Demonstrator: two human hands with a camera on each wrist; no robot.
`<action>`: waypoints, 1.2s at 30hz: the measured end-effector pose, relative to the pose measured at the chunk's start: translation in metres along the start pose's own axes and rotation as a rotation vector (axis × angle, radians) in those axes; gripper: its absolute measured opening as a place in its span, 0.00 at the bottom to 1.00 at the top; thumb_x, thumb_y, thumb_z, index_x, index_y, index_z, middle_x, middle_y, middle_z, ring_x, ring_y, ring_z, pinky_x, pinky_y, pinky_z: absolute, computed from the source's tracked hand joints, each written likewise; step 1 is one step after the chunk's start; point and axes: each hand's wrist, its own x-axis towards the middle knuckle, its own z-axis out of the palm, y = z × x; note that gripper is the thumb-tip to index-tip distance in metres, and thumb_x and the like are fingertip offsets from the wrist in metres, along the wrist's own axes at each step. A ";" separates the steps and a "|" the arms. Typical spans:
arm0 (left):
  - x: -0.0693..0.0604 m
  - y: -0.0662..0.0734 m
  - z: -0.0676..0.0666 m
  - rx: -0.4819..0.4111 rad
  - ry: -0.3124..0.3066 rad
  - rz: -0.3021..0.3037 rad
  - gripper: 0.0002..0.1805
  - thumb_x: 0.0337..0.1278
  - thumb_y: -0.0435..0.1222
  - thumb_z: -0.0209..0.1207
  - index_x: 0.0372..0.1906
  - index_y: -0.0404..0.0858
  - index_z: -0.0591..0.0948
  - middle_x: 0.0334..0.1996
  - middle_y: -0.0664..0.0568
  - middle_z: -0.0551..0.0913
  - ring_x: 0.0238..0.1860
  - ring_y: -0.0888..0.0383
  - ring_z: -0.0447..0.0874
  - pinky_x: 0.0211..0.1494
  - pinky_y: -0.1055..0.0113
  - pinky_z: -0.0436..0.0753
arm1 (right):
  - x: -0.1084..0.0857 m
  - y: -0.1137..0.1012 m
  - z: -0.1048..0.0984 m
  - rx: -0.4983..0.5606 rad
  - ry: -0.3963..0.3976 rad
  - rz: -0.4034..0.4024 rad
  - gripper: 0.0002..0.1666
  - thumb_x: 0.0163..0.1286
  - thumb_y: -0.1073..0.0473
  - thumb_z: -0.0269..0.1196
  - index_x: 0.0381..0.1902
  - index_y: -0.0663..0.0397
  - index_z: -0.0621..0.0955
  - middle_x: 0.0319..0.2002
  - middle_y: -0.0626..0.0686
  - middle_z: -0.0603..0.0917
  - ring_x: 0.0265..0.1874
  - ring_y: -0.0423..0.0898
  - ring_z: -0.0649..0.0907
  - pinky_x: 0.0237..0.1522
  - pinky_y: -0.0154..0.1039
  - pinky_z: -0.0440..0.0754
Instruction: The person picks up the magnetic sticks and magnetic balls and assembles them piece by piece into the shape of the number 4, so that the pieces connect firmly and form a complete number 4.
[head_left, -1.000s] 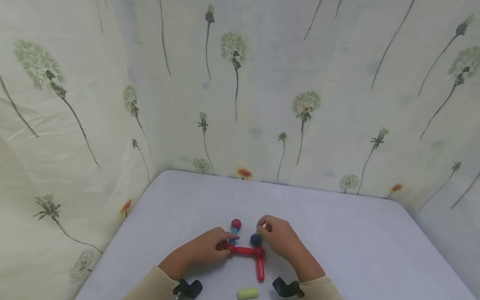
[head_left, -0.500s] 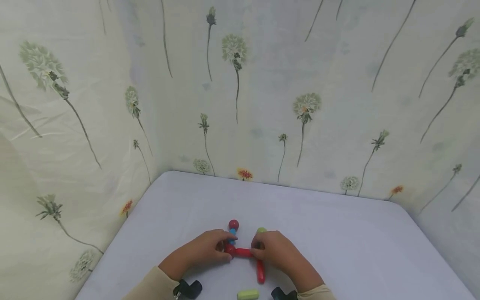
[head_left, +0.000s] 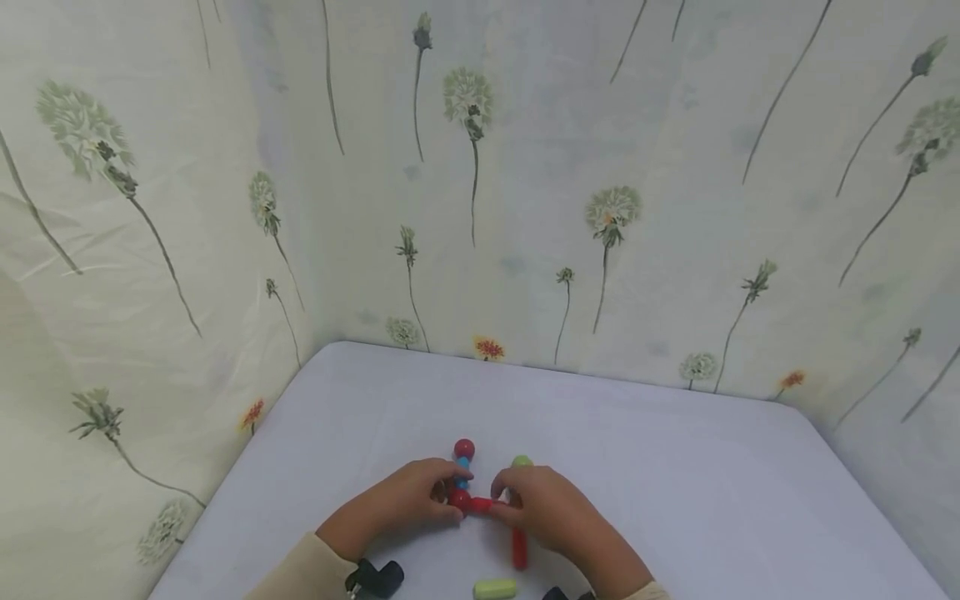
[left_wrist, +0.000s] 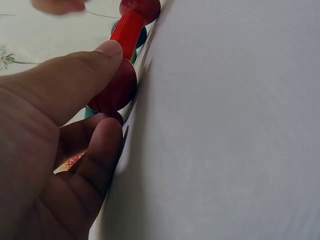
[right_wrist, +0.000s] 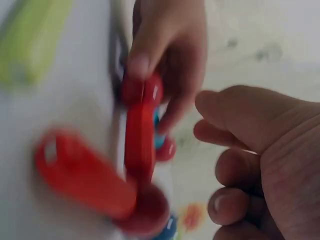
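My left hand (head_left: pixel 408 497) pinches a red ball (left_wrist: pixel 117 92) between thumb and fingers, at the near left corner of a ball-and-stick model lying on the table. From that ball a red stick (right_wrist: pixel 140 140) runs right to another red ball (right_wrist: pixel 145 212), where a second red stick (right_wrist: pixel 82 172) points back toward me. A blue stick (head_left: pixel 462 471) leads away to a far red ball (head_left: pixel 464 449). My right hand (head_left: pixel 551 508) hovers over the right corner, fingers loosely bent and nothing between them. Beyond it shows a green ball (head_left: pixel 522 460); the dark blue ball (right_wrist: pixel 167 229) is partly hidden.
A loose yellow-green stick (head_left: pixel 495 589) lies at the near edge of the view. The white table (head_left: pixel 675 483) meets a flower-printed cloth backdrop (head_left: pixel 525 208) behind and at the sides. A dark wrist device (head_left: pixel 377 578) sticks out beside the left sleeve.
My right hand has come from the green piece at the far right, nearer and leftward over the red stick, baring the green ball. The left hand keeps its pinch on the red ball.
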 end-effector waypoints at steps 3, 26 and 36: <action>0.001 -0.001 0.000 0.001 -0.002 -0.009 0.29 0.59 0.47 0.75 0.65 0.54 0.82 0.39 0.65 0.80 0.40 0.65 0.77 0.45 0.70 0.80 | -0.009 -0.019 0.005 -0.027 -0.099 -0.045 0.10 0.67 0.44 0.74 0.44 0.34 0.88 0.26 0.34 0.79 0.25 0.36 0.76 0.31 0.33 0.78; 0.002 -0.003 0.005 -0.001 -0.006 -0.038 0.29 0.58 0.48 0.75 0.65 0.57 0.82 0.39 0.66 0.80 0.40 0.65 0.78 0.46 0.70 0.81 | -0.034 -0.049 0.029 -0.196 -0.382 -0.022 0.15 0.62 0.46 0.78 0.46 0.34 0.87 0.29 0.39 0.77 0.28 0.38 0.76 0.35 0.33 0.79; 0.004 -0.005 0.005 -0.013 -0.012 -0.051 0.29 0.58 0.48 0.75 0.65 0.59 0.81 0.39 0.66 0.80 0.41 0.64 0.78 0.46 0.70 0.81 | -0.031 -0.044 0.016 -0.019 -0.322 0.101 0.11 0.64 0.50 0.76 0.43 0.33 0.87 0.27 0.39 0.81 0.28 0.40 0.79 0.36 0.39 0.82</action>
